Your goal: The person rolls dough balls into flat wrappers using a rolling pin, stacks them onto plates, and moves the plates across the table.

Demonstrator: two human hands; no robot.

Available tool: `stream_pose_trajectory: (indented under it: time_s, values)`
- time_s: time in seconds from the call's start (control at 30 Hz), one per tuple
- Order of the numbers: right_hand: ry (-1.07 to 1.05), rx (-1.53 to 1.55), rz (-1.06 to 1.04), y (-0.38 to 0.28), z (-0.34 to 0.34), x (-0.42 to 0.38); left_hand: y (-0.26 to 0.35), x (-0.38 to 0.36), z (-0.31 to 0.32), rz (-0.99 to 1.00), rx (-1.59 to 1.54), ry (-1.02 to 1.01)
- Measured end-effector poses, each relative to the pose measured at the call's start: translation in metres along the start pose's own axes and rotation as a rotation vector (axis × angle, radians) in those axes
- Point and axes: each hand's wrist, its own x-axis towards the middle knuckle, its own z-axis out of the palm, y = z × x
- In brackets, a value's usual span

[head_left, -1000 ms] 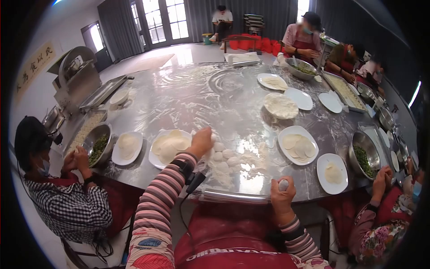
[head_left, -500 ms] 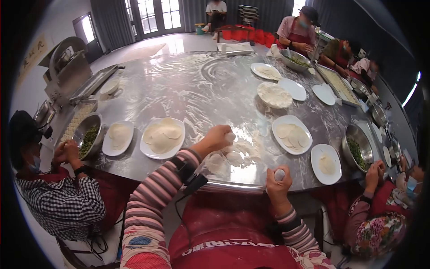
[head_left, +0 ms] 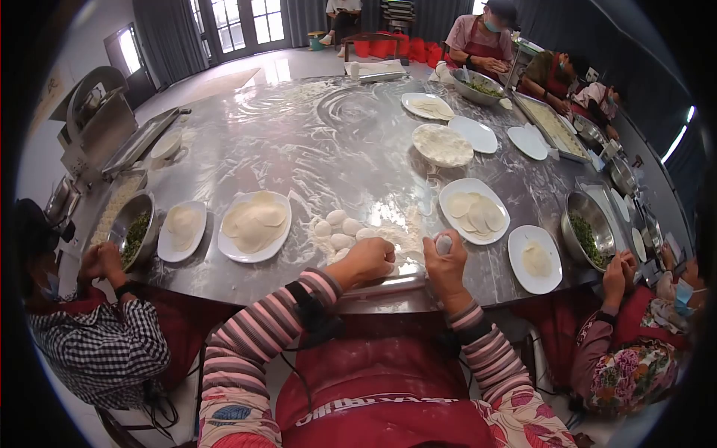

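My left hand (head_left: 371, 258) is closed just above the floured steel table (head_left: 299, 142), close to its front edge. Its curled fingers hide whatever they pinch. Several small flattened dough pieces (head_left: 337, 217) lie in flour beyond that hand, some partly covered by it. My right hand (head_left: 447, 267) is wrapped around what looks like a rolling pin (head_left: 444, 244); just the pale rounded end pokes out above the fist. Loose flour (head_left: 407, 233) covers the metal between and beyond my hands.
Plates of round wrappers stand left (head_left: 255, 250) and right (head_left: 476, 231), with a flour-covered plate (head_left: 443, 145) farther back. Seated people flank me, each beside a steel bowl of chopped greens (head_left: 136, 231), (head_left: 587, 231). Others work at the far right by a dumpling tray (head_left: 556, 127).
My left hand has come down toward the table edge; the whitish piece at its fingertips no longer shows. My right hand has moved up and inward with the rolling pin. The view has shifted slightly.
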Motion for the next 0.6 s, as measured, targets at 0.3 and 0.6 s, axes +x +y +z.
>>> stream_pose_trajectory:
  time_s: [0.3,0.6]
  values:
    - [0.011,0.002,0.059,0.007,0.014,0.008,0.008,0.000,-0.003,-0.024,-0.034,-0.032]
    - [-0.004,-0.169,-0.081,0.001,-0.017,-0.031,-0.009,-0.014,-0.005,-0.037,-0.052,-0.106]
